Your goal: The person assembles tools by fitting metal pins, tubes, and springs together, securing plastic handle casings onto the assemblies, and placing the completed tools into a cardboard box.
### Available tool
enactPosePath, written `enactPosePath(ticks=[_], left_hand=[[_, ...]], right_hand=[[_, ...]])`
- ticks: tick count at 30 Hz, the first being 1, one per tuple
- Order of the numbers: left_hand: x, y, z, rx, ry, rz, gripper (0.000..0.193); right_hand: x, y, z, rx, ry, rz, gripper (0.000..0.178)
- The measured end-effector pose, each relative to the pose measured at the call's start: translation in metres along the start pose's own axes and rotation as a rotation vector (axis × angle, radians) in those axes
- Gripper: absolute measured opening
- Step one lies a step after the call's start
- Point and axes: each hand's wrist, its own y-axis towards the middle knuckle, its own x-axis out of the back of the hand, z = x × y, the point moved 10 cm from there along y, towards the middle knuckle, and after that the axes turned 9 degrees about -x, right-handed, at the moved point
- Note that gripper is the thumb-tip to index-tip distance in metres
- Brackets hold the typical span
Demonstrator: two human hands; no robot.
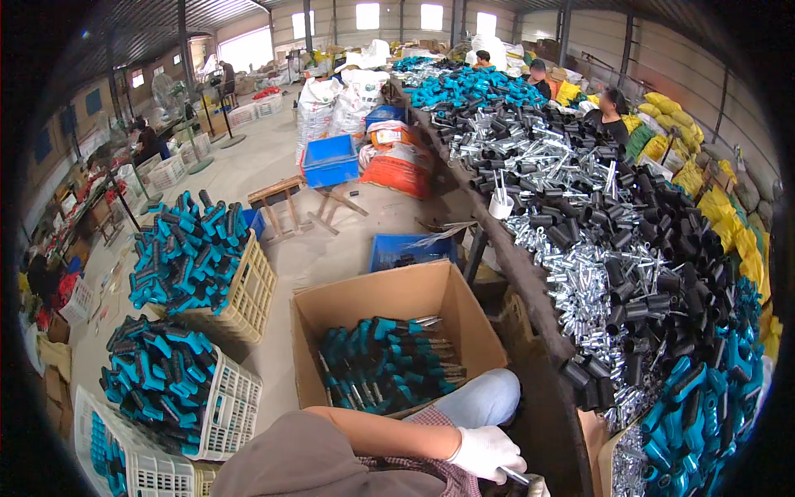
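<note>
My left hand (489,453), in a white glove, reaches across above my knee at the lower edge. Its fingers are closed on a short dark metal rod (515,475), whose far end I cannot make out. Just a small part of my right hand (538,488), also gloved, shows beside the rod; its fingers are cut off by the picture's edge. In front of my knee stands an open cardboard box (377,296). Teal-and-black handles with metal shafts (377,360) lie inside it.
On my right, a long table (497,240) bears heaps of black sleeves (629,311), metal parts (571,286) and teal handles (691,414). Crates of teal handles (248,286) stand left. Beyond the box are a blue bin (330,157), wooden stools (277,199) and sacks. Several people work farther off.
</note>
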Motion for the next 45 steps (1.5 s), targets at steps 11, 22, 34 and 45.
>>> enactPosePath(ticks=[11,22,34,45], left_hand=[[-0.005,0.005,0.006,-0.020,-0.033,0.018,0.031],[-0.005,0.002,0.002,-0.012,-0.041,0.010,0.029],[0.009,0.002,0.005,0.156,-0.023,0.143,0.037],[0.163,0.023,0.050,0.202,0.010,-0.553,0.042]], right_hand=[[0.005,0.000,-0.001,0.030,-0.019,-0.061,0.046],[0.027,0.016,-0.078,-0.040,0.234,-0.238,0.046],[0.009,0.005,-0.001,0.028,-0.075,-0.145,0.034],[0.019,-0.013,-0.015,-0.056,0.389,-0.086,0.035]])
